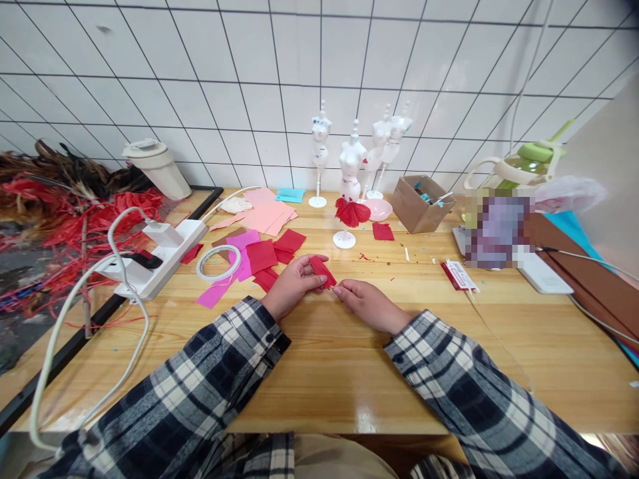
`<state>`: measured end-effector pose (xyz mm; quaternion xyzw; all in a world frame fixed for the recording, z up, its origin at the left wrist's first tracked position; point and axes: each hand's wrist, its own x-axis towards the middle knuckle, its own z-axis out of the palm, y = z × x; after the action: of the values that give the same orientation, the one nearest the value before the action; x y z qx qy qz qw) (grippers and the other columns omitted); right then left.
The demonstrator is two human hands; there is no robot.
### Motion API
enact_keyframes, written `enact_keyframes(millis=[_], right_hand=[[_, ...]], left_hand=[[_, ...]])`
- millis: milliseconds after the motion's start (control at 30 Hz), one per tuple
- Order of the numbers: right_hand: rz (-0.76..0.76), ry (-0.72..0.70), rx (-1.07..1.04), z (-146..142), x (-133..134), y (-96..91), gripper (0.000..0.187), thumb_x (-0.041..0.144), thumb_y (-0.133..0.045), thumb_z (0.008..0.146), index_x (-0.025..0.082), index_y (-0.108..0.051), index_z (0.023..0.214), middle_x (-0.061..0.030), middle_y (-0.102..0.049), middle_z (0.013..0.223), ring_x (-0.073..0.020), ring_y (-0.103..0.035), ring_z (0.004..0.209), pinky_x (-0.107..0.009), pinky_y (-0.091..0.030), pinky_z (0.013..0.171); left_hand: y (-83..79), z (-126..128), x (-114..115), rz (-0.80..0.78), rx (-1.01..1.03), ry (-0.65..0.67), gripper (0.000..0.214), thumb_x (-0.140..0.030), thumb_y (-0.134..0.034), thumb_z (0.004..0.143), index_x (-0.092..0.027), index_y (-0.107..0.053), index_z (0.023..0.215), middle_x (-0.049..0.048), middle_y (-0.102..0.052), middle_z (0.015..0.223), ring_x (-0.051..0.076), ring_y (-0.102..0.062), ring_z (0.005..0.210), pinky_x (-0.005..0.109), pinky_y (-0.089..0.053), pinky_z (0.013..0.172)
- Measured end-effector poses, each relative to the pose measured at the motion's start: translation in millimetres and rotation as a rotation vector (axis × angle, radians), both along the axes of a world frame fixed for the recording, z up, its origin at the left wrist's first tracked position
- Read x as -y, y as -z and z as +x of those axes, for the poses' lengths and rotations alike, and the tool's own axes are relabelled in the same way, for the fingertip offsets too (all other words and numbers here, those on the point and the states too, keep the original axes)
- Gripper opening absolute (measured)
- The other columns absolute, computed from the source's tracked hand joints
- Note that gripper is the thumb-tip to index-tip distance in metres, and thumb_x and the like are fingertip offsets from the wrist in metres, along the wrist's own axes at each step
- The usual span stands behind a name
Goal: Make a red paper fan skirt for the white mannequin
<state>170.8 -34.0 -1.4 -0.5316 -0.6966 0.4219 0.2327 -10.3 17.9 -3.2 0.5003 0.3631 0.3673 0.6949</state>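
Handling red paper (pixel 322 270): left hand (pixel 294 285) fingers gripping it, right hand (pixel 371 304) fingers pinching lower edge. Light, even pressure advisable; thin sheet likely tears.

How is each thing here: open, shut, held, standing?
Red piece, held.
Left hand, closed on it.
Right hand, curled at the piece's lower end, grip unclear.
Front dress form, upright, wearing a red skirt.
Three rear dress forms, upright.
Tape roll, lying flat.
Brown box, open-topped, things inside.
White cup, lidded.
Green bottle, lidded.
Power strip, with plugs in it.
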Motion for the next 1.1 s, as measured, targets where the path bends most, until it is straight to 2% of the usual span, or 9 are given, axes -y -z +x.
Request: enact_keyframes(millis=[267,467,733,1100], right_hand=[[-0.003,0.102,-0.022,-1.3,1.0,3.2,0.040,0.051,-0.030,0.095,0.021,-0.048,0.076,0.0026,-0.048,0.063,-0.0135,-0.045,0.061,-0.026,-0.035,0.060],[0.019,0.147,-0.020,-4.3,3.7,1.7,0.040,0.053,-0.027,0.096,0.022,-0.047,0.079,0.0028,-0.048,0.061,-0.0148,-0.048,0.061,-0.026,-0.036,0.060],[0.024,0.172,-0.034,-4.8,2.3,5.2,0.039,0.052,-0.029,0.096,0.022,-0.046,0.077,0.0019,-0.051,0.062,-0.0149,-0.049,0.062,-0.026,-0.036,0.059],[0.049,0.152,-0.007,-4.6,1.5,6.5,0.036,0.047,-0.030,0.097,0.022,-0.044,0.074,0.0016,-0.051,0.064,-0.0149,-0.048,0.063,-0.026,-0.036,0.061]], left_hand=[[0.3,1.7,0.0,-0.069,0.044,-0.132,0.053,-0.022,-0.080,0.063,-0.017,-0.053,0.108,0.0005,-0.067,0.077,0.012,-0.063,0.067,0.023,-0.049,0.063],[-5.0,7.5,6.1,-0.090,0.071,-0.182,0.041,-0.022,-0.081,0.062,-0.017,-0.049,0.087,-0.0020,-0.066,0.074,0.010,-0.062,0.064,0.023,-0.050,0.065],[-7.6,11.7,10.8,-0.123,0.107,-0.183,0.045,-0.021,-0.082,0.061,-0.019,-0.044,0.084,-0.0078,-0.059,0.064,0.008,-0.061,0.060,0.023,-0.052,0.065],[-7.0,11.6,10.0,-0.130,0.099,-0.181,0.046,-0.021,-0.083,0.060,-0.019,-0.045,0.086,-0.0061,-0.061,0.066,0.009,-0.062,0.062,0.024,-0.052,0.066]])
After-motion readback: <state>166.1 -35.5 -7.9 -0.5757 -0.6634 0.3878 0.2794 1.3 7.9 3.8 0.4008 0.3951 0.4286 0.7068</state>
